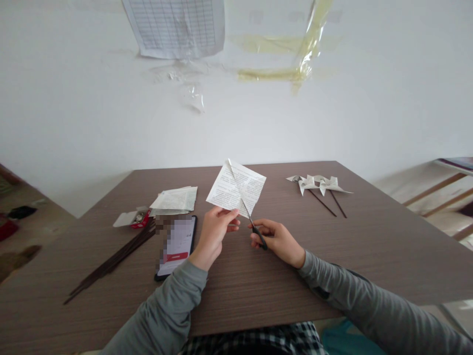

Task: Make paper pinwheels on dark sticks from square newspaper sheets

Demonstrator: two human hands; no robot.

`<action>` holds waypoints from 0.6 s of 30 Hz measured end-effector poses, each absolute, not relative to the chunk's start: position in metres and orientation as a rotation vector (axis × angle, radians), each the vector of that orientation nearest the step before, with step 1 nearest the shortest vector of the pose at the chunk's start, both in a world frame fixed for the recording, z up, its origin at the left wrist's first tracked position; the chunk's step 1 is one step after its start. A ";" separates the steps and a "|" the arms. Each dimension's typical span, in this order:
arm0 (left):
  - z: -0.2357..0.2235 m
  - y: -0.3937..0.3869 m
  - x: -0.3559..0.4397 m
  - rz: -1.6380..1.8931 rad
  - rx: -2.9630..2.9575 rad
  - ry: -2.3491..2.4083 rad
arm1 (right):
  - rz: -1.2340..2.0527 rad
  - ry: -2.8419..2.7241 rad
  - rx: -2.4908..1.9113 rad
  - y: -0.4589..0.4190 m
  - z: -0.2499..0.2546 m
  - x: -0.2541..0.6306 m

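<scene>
My left hand (215,230) pinches the lower left side of a square sheet of printed paper (229,187), held up over the table. A diagonal crease runs across the sheet. My right hand (276,239) grips a pair of scissors (260,237) by its black handles. The blades lie along the crease at the sheet's lower corner; whether they are parted is too small to tell. To the left of my left hand lies a phone (177,246) with a lit screen.
A stack of cut paper squares (173,201), a small red box (139,217) with its flap up and a bundle of thin brown sticks (111,259) lie at the left. Two paper pinwheels (318,184) on sticks rest at the back right. The wall stands behind the table (295,291).
</scene>
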State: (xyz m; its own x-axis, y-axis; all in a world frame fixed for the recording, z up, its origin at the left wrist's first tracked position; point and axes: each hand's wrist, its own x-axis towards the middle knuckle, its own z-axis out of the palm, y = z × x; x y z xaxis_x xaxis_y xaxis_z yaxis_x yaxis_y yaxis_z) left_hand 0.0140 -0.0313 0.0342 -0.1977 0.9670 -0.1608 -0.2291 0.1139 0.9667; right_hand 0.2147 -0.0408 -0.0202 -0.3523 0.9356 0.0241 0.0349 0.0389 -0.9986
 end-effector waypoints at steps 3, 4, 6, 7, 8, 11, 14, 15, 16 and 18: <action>0.033 -0.031 0.013 1.354 0.837 1.256 | 1.427 -1.515 -1.024 -0.041 -0.020 0.214; 0.033 -0.031 0.013 1.352 0.839 1.259 | 1.428 -1.515 -1.023 -0.041 -0.021 0.214; 0.032 -0.031 0.013 1.346 0.847 1.262 | 1.425 -1.515 -1.020 -0.040 -0.022 0.213; 0.032 -0.031 0.013 1.343 0.852 1.262 | 1.421 -1.515 -1.019 -0.040 -0.023 0.213; 0.032 -0.031 0.012 1.341 0.855 1.261 | 1.417 -1.517 -1.018 -0.040 -0.023 0.213; 0.032 -0.031 0.013 1.338 0.855 1.260 | 1.398 -1.523 -1.023 -0.041 -0.023 0.212; 0.032 -0.032 0.013 1.330 0.858 1.265 | 1.379 -1.520 -1.030 -0.041 -0.020 0.212; 0.032 -0.032 0.014 1.325 0.860 1.267 | 1.376 -1.519 -1.034 -0.041 -0.019 0.212; 0.032 -0.033 0.014 1.320 0.861 1.267 | 1.375 -1.519 -1.039 -0.042 -0.018 0.212; 0.032 -0.033 0.014 1.311 0.859 1.265 | 1.381 -1.516 -1.045 -0.041 -0.018 0.212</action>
